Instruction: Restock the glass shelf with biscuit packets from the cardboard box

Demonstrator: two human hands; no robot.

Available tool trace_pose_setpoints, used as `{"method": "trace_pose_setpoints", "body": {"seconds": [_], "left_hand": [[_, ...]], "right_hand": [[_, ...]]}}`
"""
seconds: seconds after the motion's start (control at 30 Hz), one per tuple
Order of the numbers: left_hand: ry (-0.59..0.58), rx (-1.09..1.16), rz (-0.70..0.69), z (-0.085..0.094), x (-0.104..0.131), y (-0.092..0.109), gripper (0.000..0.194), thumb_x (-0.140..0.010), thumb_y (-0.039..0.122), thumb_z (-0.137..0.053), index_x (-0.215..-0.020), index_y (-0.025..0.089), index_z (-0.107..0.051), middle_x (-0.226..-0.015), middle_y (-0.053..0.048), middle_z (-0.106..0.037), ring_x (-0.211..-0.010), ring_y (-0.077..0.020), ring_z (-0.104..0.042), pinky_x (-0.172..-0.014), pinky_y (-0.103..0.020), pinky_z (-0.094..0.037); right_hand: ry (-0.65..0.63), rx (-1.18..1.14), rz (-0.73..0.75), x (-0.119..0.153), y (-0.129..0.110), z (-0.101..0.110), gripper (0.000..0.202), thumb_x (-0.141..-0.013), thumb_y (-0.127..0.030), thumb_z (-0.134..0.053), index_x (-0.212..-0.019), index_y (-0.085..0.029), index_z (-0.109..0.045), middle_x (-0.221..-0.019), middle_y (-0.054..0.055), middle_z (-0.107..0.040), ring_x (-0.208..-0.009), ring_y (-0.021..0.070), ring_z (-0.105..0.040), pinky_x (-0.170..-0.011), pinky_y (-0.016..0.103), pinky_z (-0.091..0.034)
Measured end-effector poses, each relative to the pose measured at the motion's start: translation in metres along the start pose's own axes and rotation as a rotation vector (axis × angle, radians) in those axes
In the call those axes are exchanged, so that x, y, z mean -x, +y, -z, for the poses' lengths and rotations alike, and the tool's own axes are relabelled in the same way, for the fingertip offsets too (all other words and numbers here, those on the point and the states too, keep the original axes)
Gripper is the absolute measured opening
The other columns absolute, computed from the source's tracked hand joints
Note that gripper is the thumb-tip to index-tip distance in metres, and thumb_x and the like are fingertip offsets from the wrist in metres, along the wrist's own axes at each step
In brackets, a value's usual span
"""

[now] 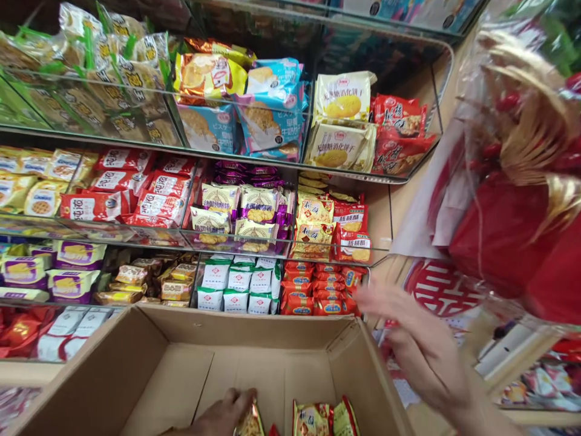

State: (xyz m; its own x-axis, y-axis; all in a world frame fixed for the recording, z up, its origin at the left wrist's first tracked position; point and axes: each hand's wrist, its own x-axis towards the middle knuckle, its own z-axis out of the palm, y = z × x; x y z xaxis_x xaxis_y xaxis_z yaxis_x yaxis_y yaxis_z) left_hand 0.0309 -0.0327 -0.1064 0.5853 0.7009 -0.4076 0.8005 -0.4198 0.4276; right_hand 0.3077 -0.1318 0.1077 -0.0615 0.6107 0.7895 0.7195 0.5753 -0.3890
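My left hand (224,415) is inside an open cardboard box (245,363), low in the view. Its fingers are closed on a small gold snack packet (251,422), partly cut off by the bottom edge. To the right in the same box lie a yellow-and-red snack packet (312,418) and a gold-green one (345,418). A bit of red wrapper shows between them and my hand. My right hand (422,351) is raised beside the box's right wall, blurred by motion. Its fingers reach toward the shelf, apart, with nothing visible in them.
Glass-fronted shelves hold sorted snacks: blue biscuit packs (272,115), white-and-green packets (238,278), small red-orange packets (297,287) and red walnut-cookie packets (351,230). A plastic-wrapped red decoration (499,236) hangs close on the right. The box stands directly before the lower shelves.
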Motion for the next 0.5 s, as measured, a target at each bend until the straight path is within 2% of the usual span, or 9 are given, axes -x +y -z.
{"method": "trace_pose_setpoints", "body": {"seconds": [0.03,0.1,0.17,0.23,0.3,0.37,0.43,0.5], "left_hand": [[0.029,0.026,0.004,0.002,0.001,0.003,0.085,-0.054,0.017,-0.061,-0.133,0.018,-0.031,-0.128,-0.014,-0.043,-0.116,-0.028,-0.043,-0.095,-0.034,-0.033],[0.067,0.12,0.019,0.004,0.0,0.009,0.079,-0.056,0.021,-0.061,-0.13,0.015,-0.035,-0.121,-0.014,-0.049,-0.114,-0.0276,-0.044,-0.093,-0.034,-0.034],[0.055,0.217,0.053,0.003,-0.005,0.013,0.06,-0.055,0.026,-0.062,-0.113,0.013,-0.052,-0.102,-0.011,-0.059,-0.099,-0.0276,-0.053,-0.083,-0.034,-0.04],[0.007,0.287,0.103,0.001,-0.011,0.017,0.037,-0.048,0.027,-0.068,-0.082,0.015,-0.062,-0.074,-0.003,-0.061,-0.078,-0.0249,-0.057,-0.067,-0.031,-0.042],[-0.01,0.339,0.138,0.002,-0.013,0.021,0.031,-0.038,0.027,-0.074,-0.062,0.017,-0.056,-0.056,0.005,-0.052,-0.064,-0.0201,-0.054,-0.059,-0.029,-0.04],[0.034,0.423,0.134,0.008,-0.012,0.027,0.037,-0.033,0.027,-0.076,-0.059,0.018,-0.051,-0.052,0.008,-0.045,-0.059,-0.0167,-0.05,-0.056,-0.027,-0.037],[0.119,0.532,0.082,0.022,-0.007,0.035,0.04,-0.037,0.03,-0.075,-0.061,0.019,-0.046,-0.053,0.008,-0.044,-0.06,-0.0153,-0.049,-0.057,-0.026,-0.037],[0.205,0.659,-0.005,0.041,-0.002,0.048,0.04,-0.045,0.038,-0.072,-0.064,0.019,-0.043,-0.059,0.006,-0.048,-0.065,-0.0152,-0.05,-0.06,-0.027,-0.039]], "right_hand": [[0.081,-0.235,-0.136,0.022,-0.003,-0.009,0.033,-0.084,-0.048,-0.038,-0.08,-0.027,-0.063,-0.08,0.004,-0.063,-0.083,0.02,-0.057,-0.095,0.044,-0.033],[0.219,-0.702,-0.469,0.052,-0.002,-0.027,0.046,-0.082,-0.056,-0.033,-0.057,-0.023,-0.053,-0.053,0.0,-0.049,-0.055,0.0155,-0.048,-0.084,0.046,-0.039],[0.336,-1.052,-0.782,0.067,0.006,-0.044,0.051,-0.08,-0.059,-0.035,-0.047,-0.02,-0.037,-0.045,-0.005,-0.032,-0.043,0.0107,-0.033,-0.07,0.041,-0.043],[0.4,-1.238,-0.985,0.072,0.016,-0.054,0.052,-0.078,-0.058,-0.039,-0.047,-0.02,-0.023,-0.044,-0.008,-0.022,-0.041,0.0081,-0.021,-0.055,0.032,-0.04],[0.426,-1.321,-1.072,0.073,0.024,-0.058,0.053,-0.078,-0.055,-0.041,-0.049,-0.019,-0.014,-0.043,-0.009,-0.016,-0.04,0.0069,-0.014,-0.047,0.025,-0.034],[0.395,-1.354,-1.131,0.074,0.028,-0.06,0.054,-0.077,-0.053,-0.044,-0.05,-0.019,-0.012,-0.042,-0.009,-0.014,-0.04,0.0061,-0.011,-0.045,0.023,-0.031],[0.304,-1.293,-1.221,0.077,0.028,-0.063,0.052,-0.074,-0.05,-0.051,-0.049,-0.019,-0.018,-0.041,-0.01,-0.016,-0.038,0.0055,-0.014,-0.046,0.023,-0.033],[0.147,-1.1,-1.28,0.079,0.024,-0.07,0.041,-0.07,-0.046,-0.06,-0.052,-0.019,-0.034,-0.044,-0.008,-0.032,-0.041,0.0066,-0.03,-0.052,0.024,-0.038]]}}
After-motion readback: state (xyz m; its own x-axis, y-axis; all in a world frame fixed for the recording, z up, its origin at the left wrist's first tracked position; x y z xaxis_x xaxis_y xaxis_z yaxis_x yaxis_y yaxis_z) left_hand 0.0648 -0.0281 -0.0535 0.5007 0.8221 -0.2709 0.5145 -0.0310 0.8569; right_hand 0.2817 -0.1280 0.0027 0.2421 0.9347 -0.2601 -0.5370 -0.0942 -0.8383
